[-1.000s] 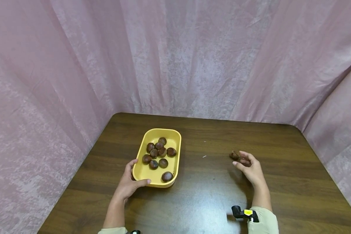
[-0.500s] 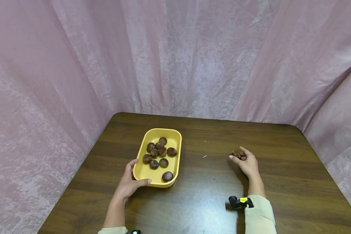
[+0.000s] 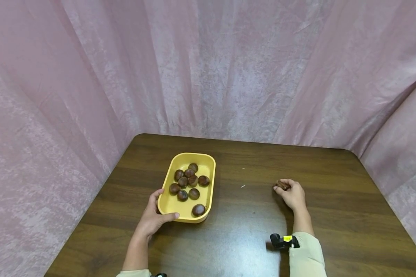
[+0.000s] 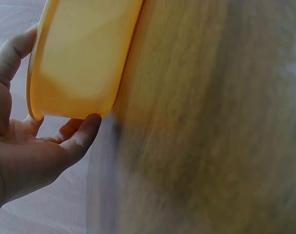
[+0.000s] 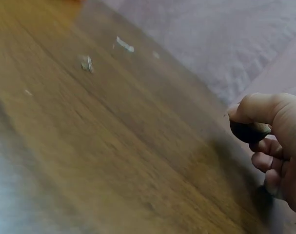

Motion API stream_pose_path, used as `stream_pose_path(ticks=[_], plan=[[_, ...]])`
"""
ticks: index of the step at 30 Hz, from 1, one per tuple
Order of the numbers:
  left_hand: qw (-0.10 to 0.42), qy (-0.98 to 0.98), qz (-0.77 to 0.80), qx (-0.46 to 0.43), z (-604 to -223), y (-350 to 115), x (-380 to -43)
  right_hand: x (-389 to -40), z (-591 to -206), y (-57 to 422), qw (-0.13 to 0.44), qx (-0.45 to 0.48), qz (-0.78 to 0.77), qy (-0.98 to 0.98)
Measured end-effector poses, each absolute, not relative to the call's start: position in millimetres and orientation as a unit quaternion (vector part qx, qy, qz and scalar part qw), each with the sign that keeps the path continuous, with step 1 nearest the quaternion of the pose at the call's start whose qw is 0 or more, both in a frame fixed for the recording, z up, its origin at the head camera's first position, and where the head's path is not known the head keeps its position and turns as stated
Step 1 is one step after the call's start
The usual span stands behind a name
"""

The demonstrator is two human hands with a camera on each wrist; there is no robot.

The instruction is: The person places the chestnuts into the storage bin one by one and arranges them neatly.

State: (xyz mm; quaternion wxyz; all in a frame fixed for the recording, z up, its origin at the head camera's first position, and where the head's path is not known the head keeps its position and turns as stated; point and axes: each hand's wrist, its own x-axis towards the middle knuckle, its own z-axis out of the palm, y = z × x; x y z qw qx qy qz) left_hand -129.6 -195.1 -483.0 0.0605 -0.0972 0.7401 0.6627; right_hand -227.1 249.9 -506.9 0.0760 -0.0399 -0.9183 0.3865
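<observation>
My left hand [image 3: 150, 221] grips the near left corner of a yellow tray [image 3: 213, 181], thumb along the front and fingers on the left side. Several shiny brown chestnuts [image 3: 193, 181] lie in the tray, one apart near its front right corner. In the left wrist view the same hand [image 4: 45, 146] holds the tray's end [image 4: 84, 63]. Over the right part of the table, my right hand [image 3: 294, 195] pinches a brown chestnut [image 3: 280, 185]. The right wrist view has this dark chestnut [image 5: 246, 130] under the thumb; the curled fingers partly hide what lies beneath.
Small pale scraps [image 3: 242, 186] lie on the brown wooden table [image 3: 242, 215] between the tray and my right hand. Pink curtains [image 3: 235, 77] hang behind and beside the table.
My right hand has moved slightly left, and its spread fingers have come together round the chestnut. The left hand and the tray have stayed almost still.
</observation>
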Motion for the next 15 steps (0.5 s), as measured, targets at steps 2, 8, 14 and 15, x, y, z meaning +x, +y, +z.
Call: stream_pose_path(ticks=[2,8,14,15], plan=[[0.06,0.74,0.663,-0.096,-482.9,-195.0,-129.3,-221.7,-505.3,247.5,0.078,-0.039,0.401,-0.912],[0.061,0.741,0.661,-0.101,-482.4,-194.7,-129.1,-212.4,-497.0,234.5,0.062,-0.033,0.427,-0.902],[0.063,0.737,0.666,-0.098,-480.7,-195.0,-128.6,-213.8,-489.4,218.0,0.059,-0.017,0.448,-0.892],[0.063,0.735,0.668,-0.098,-480.5,-194.9,-128.5,-214.3,-488.4,214.9,0.056,-0.015,0.449,-0.892]])
